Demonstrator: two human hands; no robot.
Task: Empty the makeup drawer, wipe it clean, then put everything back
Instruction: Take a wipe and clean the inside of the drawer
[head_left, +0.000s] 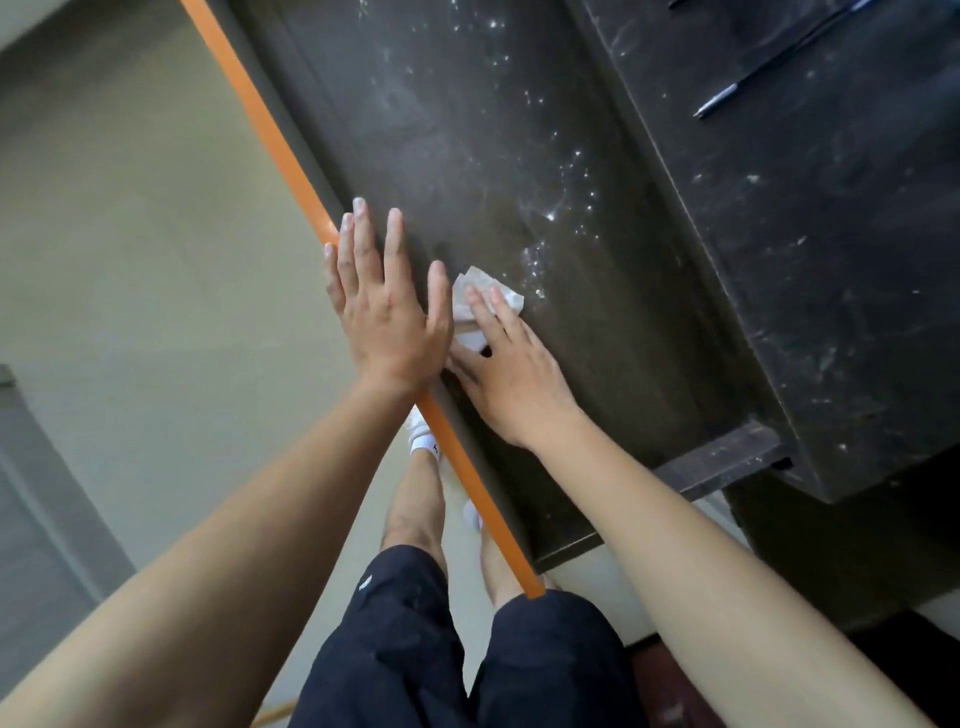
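The pulled-out drawer (467, 145) is dark inside with an orange front edge (270, 130), and white dust specks dot its floor. My left hand (384, 306) lies flat with straight fingers over the orange edge and the near drawer wall. My right hand (504, 374) presses a small crumpled white wipe (480, 288) onto the drawer floor with straight fingers, right beside the left hand. No makeup items show in the drawer.
To the right the dark cabinet top (831, 234) carries a pen (727, 98) at the upper right. Pale floor (130, 234) lies left of the drawer. My legs in dark shorts and white socks (423, 441) stand below the drawer front.
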